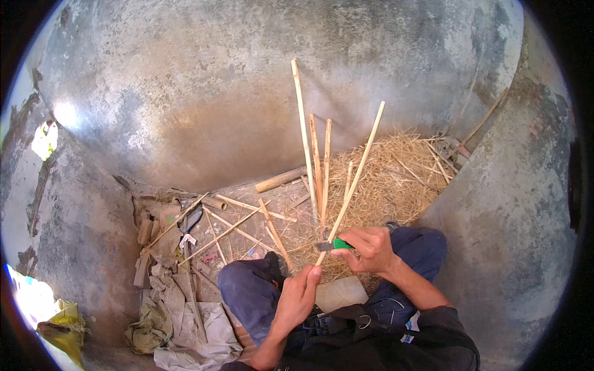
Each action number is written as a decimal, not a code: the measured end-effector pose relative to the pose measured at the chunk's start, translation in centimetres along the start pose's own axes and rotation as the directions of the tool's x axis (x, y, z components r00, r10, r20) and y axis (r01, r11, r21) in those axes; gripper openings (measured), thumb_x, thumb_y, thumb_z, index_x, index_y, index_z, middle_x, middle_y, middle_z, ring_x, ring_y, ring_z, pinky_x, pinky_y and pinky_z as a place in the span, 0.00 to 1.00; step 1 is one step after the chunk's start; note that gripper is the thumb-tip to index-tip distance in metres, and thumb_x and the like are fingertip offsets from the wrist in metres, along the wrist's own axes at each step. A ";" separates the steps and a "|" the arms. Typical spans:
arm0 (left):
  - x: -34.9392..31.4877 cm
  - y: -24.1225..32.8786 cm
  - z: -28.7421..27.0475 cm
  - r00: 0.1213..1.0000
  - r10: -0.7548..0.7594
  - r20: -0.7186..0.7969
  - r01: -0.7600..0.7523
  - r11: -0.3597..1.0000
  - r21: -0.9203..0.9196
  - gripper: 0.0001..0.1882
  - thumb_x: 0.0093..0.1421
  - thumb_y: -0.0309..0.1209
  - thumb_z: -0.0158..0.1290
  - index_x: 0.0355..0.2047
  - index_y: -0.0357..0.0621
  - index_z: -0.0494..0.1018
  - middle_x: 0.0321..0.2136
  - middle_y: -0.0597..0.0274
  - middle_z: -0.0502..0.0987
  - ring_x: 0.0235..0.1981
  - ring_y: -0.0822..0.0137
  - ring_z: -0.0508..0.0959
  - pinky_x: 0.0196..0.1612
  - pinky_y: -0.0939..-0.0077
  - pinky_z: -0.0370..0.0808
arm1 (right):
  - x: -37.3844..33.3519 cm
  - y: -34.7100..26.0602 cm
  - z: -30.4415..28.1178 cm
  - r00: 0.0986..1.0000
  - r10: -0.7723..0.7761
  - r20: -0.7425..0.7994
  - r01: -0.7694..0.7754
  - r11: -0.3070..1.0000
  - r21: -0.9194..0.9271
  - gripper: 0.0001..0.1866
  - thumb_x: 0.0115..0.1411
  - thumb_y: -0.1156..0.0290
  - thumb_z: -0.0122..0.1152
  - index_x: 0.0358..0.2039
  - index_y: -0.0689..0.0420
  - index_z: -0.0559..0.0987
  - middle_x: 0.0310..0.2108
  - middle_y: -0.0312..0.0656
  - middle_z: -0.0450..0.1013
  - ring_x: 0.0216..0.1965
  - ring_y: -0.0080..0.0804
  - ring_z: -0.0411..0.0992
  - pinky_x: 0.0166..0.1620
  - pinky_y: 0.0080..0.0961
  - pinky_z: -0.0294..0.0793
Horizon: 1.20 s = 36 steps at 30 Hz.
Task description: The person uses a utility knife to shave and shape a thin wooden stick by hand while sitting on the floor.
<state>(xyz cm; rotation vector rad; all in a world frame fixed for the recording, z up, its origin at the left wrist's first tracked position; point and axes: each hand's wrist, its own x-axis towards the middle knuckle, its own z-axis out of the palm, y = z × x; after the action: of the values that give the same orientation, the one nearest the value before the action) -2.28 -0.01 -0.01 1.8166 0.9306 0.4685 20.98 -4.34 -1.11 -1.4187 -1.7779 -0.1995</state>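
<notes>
A long pale bamboo strip (362, 166) slants up and away from my lap, its near end gripped in my left hand (297, 298). My right hand (374, 248) is closed round the green handle of a small knife (341, 243). The knife's short dark blade lies across the strip, a little beyond my left hand's thumb. Just left of it, a taller bamboo strip (302, 117) and two browner strips (316, 162) lean upright toward the wall. My fingers hide the strip's lowest end.
A heap of straw (396, 176) spreads along the wall (247, 80). Cut bamboo pieces (235, 230) lie crossed on the floor at left, near a thick bamboo length (279, 180). Crumpled sacking (201, 331) sits left of my knees. A yellow bag (65, 328) is at far left.
</notes>
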 end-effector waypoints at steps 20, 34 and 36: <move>-1.9 -6.2 -1.9 0.852 -0.363 0.378 0.478 0.833 -0.278 0.29 0.80 0.54 0.36 0.30 0.47 0.71 0.20 0.73 0.64 0.19 0.77 0.60 0.24 0.77 0.59 | 1.8 6.1 -2.8 0.794 0.607 -0.037 -0.529 0.720 0.448 0.20 0.72 0.54 0.67 0.47 0.60 0.84 0.28 0.33 0.77 0.31 0.23 0.74 0.37 0.25 0.74; 3.1 -5.3 -0.9 0.929 0.218 0.298 -0.117 0.939 -0.323 0.26 0.83 0.44 0.41 0.58 0.33 0.78 0.37 0.52 0.85 0.32 0.69 0.83 0.38 0.71 0.81 | 1.5 1.9 -1.6 0.740 0.643 0.200 -0.541 0.391 0.744 0.11 0.71 0.66 0.68 0.41 0.63 0.85 0.30 0.34 0.79 0.31 0.18 0.72 0.38 0.22 0.70; 3.3 -3.8 -0.5 0.930 0.125 0.345 0.041 0.898 -0.437 0.25 0.83 0.43 0.42 0.59 0.33 0.78 0.36 0.52 0.85 0.32 0.70 0.83 0.38 0.72 0.82 | 1.1 2.0 -1.4 0.726 0.657 0.204 -0.564 0.399 0.723 0.11 0.72 0.67 0.67 0.42 0.64 0.85 0.35 0.38 0.83 0.38 0.23 0.80 0.45 0.24 0.79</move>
<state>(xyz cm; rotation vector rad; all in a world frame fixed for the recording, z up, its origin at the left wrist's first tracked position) -1.99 3.67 -3.48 1.4419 0.4770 0.3174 23.39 -3.70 -0.19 -1.2645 -0.8931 0.7801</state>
